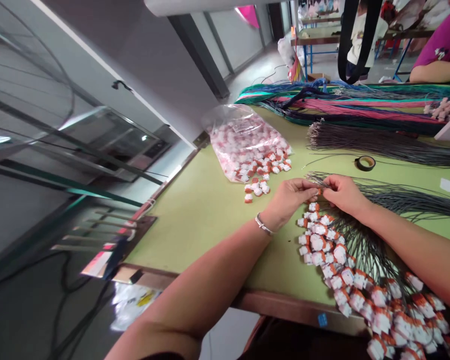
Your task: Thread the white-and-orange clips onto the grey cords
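My left hand (291,199) is closed in a pinch on a small orange-and-white connector (319,191). Close against it, my right hand (344,194) has its fingers pinched at the same spot, apparently on a thin dark wire; the wire itself is mostly hidden by the fingers. Below both hands hangs a large cluster of wired white-and-orange connectors (339,255), running over the table's front edge. To the right of my hands lies a bundle of dark wires (405,200). A few loose connectors (257,188) sit left of my left hand.
A clear plastic bag (243,130) full of connectors lies open at the back of the green table (195,215). Behind are a black tape roll (365,163), another dark wire bundle (371,142) and coloured wires (352,105). Another person's arm (435,71) rests at the far right.
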Available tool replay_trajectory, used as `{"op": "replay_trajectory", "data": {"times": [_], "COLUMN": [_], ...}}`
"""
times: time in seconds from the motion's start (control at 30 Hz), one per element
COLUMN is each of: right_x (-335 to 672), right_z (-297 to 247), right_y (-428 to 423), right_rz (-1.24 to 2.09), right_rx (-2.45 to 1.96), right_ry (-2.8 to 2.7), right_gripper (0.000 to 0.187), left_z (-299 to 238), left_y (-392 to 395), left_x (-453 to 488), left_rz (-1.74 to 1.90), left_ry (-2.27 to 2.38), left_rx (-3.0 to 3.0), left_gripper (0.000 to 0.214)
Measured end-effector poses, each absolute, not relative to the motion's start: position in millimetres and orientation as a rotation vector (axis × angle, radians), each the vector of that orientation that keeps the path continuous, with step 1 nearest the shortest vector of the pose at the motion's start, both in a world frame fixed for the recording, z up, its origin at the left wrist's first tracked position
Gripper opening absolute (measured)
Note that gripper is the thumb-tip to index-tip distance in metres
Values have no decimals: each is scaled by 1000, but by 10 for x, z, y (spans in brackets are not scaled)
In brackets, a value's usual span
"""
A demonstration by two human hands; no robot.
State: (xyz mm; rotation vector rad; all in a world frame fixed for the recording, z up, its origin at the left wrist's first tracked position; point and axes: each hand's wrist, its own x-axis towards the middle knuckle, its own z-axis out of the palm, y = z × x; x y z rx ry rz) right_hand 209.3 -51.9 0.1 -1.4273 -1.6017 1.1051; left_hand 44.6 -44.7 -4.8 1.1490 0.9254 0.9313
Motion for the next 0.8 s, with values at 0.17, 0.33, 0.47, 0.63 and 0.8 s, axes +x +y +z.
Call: {"op": "replay_trajectory", "data": {"times": [0.17,0.33,0.47,0.63,0.8], "right_x": [2120,2148,2135,2115,2091], "right_z": [54,4,-44,-16,21], "right_y": [-537,-500,-482,-507,-531], "right_rz": [1170,1258,1306,1301,1233], "right_rx": [-1400,-1231,-1149,-1195,-1291], "right_ry": [-1524,-1227,-1203,-1253,-1307], "right_gripper": [7,18,26,18,12], "left_z": [15,234,282,102,2], "left_y": [-504,-540,-322,-26,-3], "left_x": [444,288,-12,-270,-208], "left_rz": [868,573,884,474,416], "left_ry": [930,794,1530,2141,2138], "left_rx": [1297,1910,2120,2266,2328], "left_gripper": [16,11,22,22,21]}}
